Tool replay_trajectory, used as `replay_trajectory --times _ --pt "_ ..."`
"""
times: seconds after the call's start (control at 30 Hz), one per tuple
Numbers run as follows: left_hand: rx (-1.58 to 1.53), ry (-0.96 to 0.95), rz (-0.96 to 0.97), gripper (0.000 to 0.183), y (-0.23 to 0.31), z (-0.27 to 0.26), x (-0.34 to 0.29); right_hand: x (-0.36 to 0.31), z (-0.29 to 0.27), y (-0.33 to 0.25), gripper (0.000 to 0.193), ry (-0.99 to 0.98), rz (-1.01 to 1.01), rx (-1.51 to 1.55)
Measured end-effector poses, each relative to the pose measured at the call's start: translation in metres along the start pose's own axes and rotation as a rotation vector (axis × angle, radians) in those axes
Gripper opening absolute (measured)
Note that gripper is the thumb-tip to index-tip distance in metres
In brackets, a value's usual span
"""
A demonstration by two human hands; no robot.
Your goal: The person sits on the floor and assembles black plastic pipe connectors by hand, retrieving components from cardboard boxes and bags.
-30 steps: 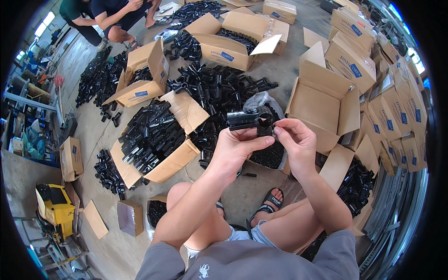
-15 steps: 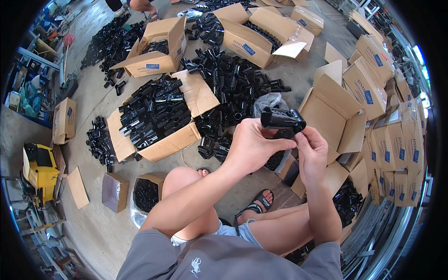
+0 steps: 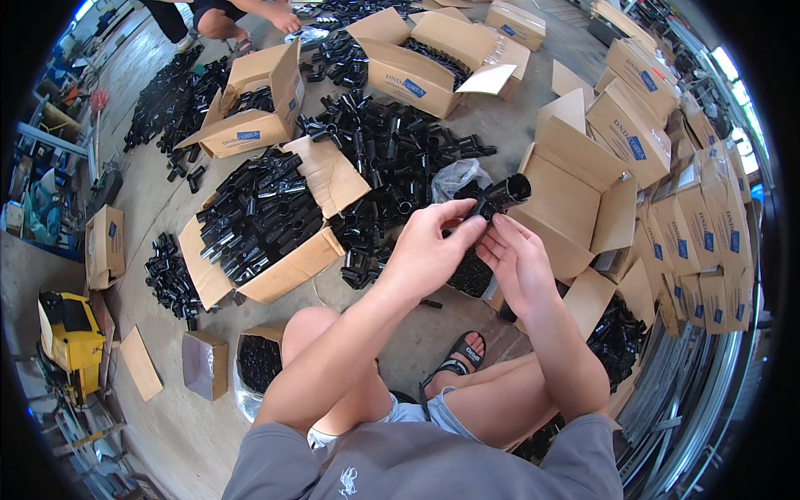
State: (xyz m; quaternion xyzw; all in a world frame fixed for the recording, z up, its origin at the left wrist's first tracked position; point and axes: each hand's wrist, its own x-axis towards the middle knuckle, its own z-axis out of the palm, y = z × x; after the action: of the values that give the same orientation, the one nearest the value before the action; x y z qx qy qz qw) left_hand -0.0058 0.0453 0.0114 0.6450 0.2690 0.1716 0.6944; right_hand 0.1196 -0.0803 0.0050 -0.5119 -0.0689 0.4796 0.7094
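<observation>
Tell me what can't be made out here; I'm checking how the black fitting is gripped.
Head view only:
- Black fitting: its near end is hidden by the left hand and right hand.
- Pile of black fittings: single pieces too small to tell apart.
- Another person: cut off by the top edge.

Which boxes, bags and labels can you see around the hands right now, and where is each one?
Open box of black fittings: left of the hands, brown cardboard, flaps spread.
Empty open box: just right of the hands, brown cardboard.
Clear plastic bag: just above the left hand, crumpled.
Blue label: rectangular, on the far open box.
Stack of closed boxes: right edge, brown with blue labels.
Small box: lower left, open.
</observation>
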Motion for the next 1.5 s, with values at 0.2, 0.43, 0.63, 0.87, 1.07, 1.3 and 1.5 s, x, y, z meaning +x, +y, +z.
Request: replay_trajectory --times 0.2,0.43,0.63,0.87,1.07,1.3,1.5 --pt "-0.379 -0.068 -0.363 0.035 -0.004 0.011 0.006 0.003 -0.004 0.003 0.017 -0.035 0.061 0.027" --pt "-0.61 -0.04 -0.349 0.023 -0.012 0.01 0.007 0.015 -0.008 0.005 0.023 0.125 -0.057 -0.186" --pt "-0.7 0.12 -0.278 0.035 -0.006 0.002 0.013 0.101 -0.116 0.078 0.03 0.22 -0.138 -1.088" --pt "-0.959 0.155 -0.251 0.049 0.014 -0.011 0.014 0.081 -0.137 0.202 0.032 0.27 0.095 -1.73" --pt "-0.986 0.175 -0.217 0.044 0.007 -0.041 0.008 0.077 -0.094 0.222 0.03 0.533 0.121 -1.579" --pt "-1.011 0.106 -0.159 0.044 0.014 -0.039 0.002 0.101 -0.133 0.239 0.03 0.529 0.245 -1.62" --pt "-1.01 0.136 -0.195 0.048 0.017 -0.036 -0.001 0.106 -0.139 0.248 0.024 0.596 0.254 -1.611"
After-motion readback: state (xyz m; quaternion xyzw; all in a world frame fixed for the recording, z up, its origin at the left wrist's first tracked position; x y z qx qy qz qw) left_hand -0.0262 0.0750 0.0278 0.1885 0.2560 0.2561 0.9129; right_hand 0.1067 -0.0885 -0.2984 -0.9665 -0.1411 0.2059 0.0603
